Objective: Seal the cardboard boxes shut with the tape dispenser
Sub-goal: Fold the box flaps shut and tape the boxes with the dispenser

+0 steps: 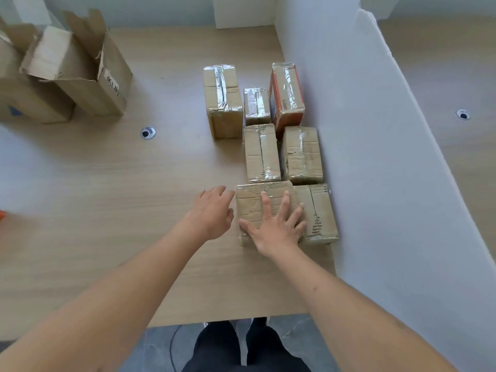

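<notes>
At the near edge of the pale wood-grain table (107,183), the person's dark trouser legs (230,345) show below the tabletop. Just beyond, the right hand (276,226) lies flat with fingers spread on the top of a taped brown cardboard box (252,202), pressing it rather than gripping; nothing is held. The left hand (212,213) hovers just beside that box's left side, fingers straight and relaxed, holding nothing; whether it touches the box I cannot tell. Touching this box on its right is a second taped brown box (320,213), close against the white foam partition (389,157). Behind these stand two more taped brown boxes side by side, the left one (261,154) and the right one (303,154). Farther back is a row of three: a tall taped brown box (222,100), a small taped box (256,106) and a red-sided taped box (288,95). All seven carry clear tape along their top seams. At the far left corner two large open cardboard cartons (67,71) stand with their flaps up. A bit of something orange (2,214) shows at the left edge, too cut off to identify. Two round cable grommets are set into the tabletops, one (148,132) near the cartons.
</notes>
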`<state>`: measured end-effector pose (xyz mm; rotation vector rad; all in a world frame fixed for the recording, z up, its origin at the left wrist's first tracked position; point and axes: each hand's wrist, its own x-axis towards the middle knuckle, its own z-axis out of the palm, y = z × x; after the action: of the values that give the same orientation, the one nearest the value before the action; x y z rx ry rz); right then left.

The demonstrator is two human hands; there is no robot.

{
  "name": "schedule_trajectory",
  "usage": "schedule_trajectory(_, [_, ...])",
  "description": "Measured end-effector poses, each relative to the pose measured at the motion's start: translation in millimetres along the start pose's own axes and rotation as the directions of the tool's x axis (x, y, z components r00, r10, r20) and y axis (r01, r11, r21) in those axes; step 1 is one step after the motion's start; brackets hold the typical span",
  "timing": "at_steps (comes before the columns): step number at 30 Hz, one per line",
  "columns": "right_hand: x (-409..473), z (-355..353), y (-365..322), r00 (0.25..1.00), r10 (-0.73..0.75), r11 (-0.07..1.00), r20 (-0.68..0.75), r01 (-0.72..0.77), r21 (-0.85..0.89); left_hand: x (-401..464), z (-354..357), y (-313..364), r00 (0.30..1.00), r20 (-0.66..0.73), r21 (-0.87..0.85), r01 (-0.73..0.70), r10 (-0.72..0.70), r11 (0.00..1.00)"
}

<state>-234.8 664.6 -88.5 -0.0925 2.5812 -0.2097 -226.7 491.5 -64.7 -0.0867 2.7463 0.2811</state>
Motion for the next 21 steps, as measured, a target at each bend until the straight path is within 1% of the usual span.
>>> schedule_trajectory(3, [-2, -9, 0, 0.998, -0.012, 0.999, 0.058, 0.014, -0.036, -7, -7, 0, 1.0, -0.003, -0.01, 0.029, -0.029, 1.0])
schedule_trajectory(6, [-8, -25, -3, 0.996, -0.032, 0.995, 0.082, 0.039, -0.087, -18, -21, 0, 0.998, -0.046, -0.004, 0.035, -0.035, 0.999])
schedule_trajectory(8, [-15, -39, -7, 0.995, -0.081, 0.994, 0.05, 0.085, -0.071, -26, -32, 0, 0.995, -0.088, 0.0, 0.037, -0.037, 0.999])
schedule_trajectory(10, [-22, -55, -15, 0.982, -0.19, 0.981, -0.022, 0.189, -0.032, -36, -43, -2, 0.99, -0.131, -0.001, 0.044, -0.043, 0.999])
schedule_trajectory(12, [-27, -73, -25, 0.945, -0.317, 0.948, -0.085, 0.317, -0.012, -46, -56, -5, 0.984, -0.17, -0.004, 0.054, -0.054, 0.999])
schedule_trajectory(14, [-32, -91, -36, 0.899, -0.422, 0.906, -0.118, 0.421, -0.036, -59, -69, -11, 0.974, -0.215, 0.003, 0.067, -0.065, 0.998])
schedule_trajectory(18, [-46, -121, -65, 0.818, -0.557, 0.83, -0.141, 0.545, -0.115, -91, -95, -32, 0.951, -0.29, -0.007, 0.11, -0.107, 0.994])
schedule_trajectory(21, [-63, -142, -97, 0.753, -0.632, 0.775, -0.183, 0.614, -0.149, -118, -120, -54, 0.923, -0.355, -0.034, 0.149, -0.151, 0.988])
